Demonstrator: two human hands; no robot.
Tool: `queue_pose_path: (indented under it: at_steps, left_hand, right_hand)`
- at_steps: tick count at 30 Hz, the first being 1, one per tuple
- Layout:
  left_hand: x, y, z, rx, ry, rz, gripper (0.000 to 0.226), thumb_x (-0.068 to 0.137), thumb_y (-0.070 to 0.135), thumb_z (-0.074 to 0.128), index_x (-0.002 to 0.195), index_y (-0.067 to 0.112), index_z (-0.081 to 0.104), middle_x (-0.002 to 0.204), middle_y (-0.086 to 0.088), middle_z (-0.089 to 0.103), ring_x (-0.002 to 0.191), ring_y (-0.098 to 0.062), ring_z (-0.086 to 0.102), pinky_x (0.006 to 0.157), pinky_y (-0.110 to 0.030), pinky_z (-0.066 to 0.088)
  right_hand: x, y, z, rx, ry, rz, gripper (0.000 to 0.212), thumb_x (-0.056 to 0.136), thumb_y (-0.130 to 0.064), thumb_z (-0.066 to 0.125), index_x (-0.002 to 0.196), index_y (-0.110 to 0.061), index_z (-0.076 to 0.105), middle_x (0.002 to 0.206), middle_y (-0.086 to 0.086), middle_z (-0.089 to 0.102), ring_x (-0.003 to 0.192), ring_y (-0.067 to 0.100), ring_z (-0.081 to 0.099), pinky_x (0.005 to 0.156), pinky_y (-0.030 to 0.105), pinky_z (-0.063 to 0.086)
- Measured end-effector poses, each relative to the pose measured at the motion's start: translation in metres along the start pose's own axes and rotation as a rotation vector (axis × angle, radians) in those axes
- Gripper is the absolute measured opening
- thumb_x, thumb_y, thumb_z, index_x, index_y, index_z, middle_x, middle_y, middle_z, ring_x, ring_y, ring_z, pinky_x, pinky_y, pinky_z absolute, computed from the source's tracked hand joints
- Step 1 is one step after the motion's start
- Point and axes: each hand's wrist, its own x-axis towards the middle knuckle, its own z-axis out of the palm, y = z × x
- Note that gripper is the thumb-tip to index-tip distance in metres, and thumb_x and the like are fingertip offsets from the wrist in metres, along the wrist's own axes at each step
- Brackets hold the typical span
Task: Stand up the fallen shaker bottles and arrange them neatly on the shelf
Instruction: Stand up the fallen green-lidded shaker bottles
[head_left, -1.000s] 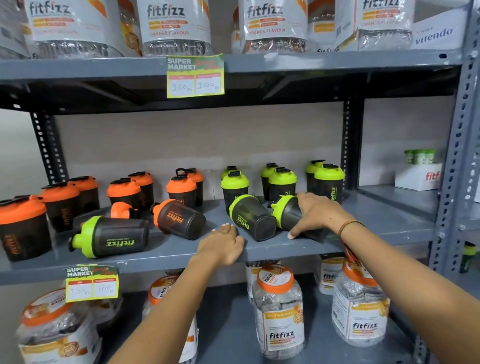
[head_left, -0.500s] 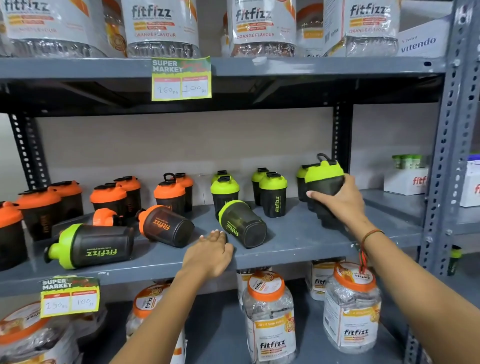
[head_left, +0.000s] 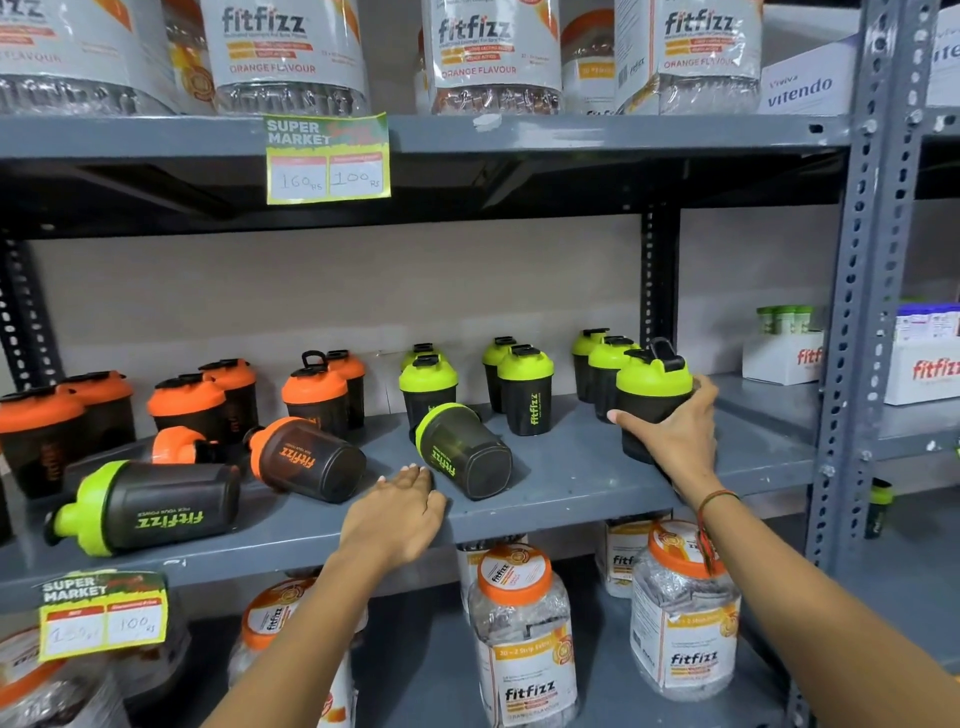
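On the grey middle shelf, my right hand grips a green-lidded black shaker, upright, at the right end in front of two standing green ones. My left hand rests flat on the shelf's front edge, fingers together, holding nothing. Just beyond it a green-lidded shaker lies on its side. Further left lie an orange-lidded shaker, another orange one partly hidden, and a large green-lidded shaker. Upright green shakers and orange shakers stand behind.
The upper shelf carries large fitfizz jars and a price tag. More jars stand below. A perforated upright post bounds the right side; white fitfizz boxes sit beyond it.
My right hand lifted a fallen green shaker from the middle of the shelf, turned it upright and brought it down at the right end. My left hand stayed on the front edge.
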Motion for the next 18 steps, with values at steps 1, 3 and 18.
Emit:
queue_pose_path:
  at_steps: [1, 3, 18]
  left_hand:
    - [0.0, 0.0, 0.0, -0.001, -0.001, 0.001, 0.06, 0.101, 0.039, 0.021, 0.153, 0.009, 0.024, 0.163, -0.008, 0.021, 0.15, -0.017, 0.017, 0.12, -0.034, 0.011]
    - [-0.001, 0.0, -0.001, -0.003, 0.002, 0.002, 0.06, 0.101, 0.039, 0.02, 0.153, 0.009, 0.024, 0.162, -0.008, 0.021, 0.15, -0.017, 0.018, 0.12, -0.034, 0.011]
    - [-0.007, 0.004, -0.006, -0.01, 0.002, -0.023, 0.06, 0.1, 0.039, 0.021, 0.153, 0.011, 0.025, 0.162, -0.007, 0.022, 0.15, -0.017, 0.018, 0.12, -0.034, 0.011]
  right_hand:
    - [-0.003, -0.003, -0.001, 0.007, 0.03, -0.017, 0.12, 0.059, -0.051, 0.092, 0.149, -0.012, 0.024, 0.146, 0.015, 0.045, 0.134, 0.038, 0.045, 0.106, 0.052, 0.039]
    - [-0.01, -0.014, -0.002, 0.023, 0.138, -0.112, 0.12, 0.065, -0.058, 0.086, 0.153, -0.01, 0.021, 0.152, 0.016, 0.039, 0.141, 0.035, 0.036, 0.115, 0.052, 0.029]
    - [-0.055, -0.142, 0.099, -0.593, -0.86, -0.347, 0.11, 0.064, -0.09, 0.058, 0.143, -0.013, 0.046, 0.14, 0.014, 0.058, 0.127, 0.037, 0.055, 0.097, 0.041, 0.047]
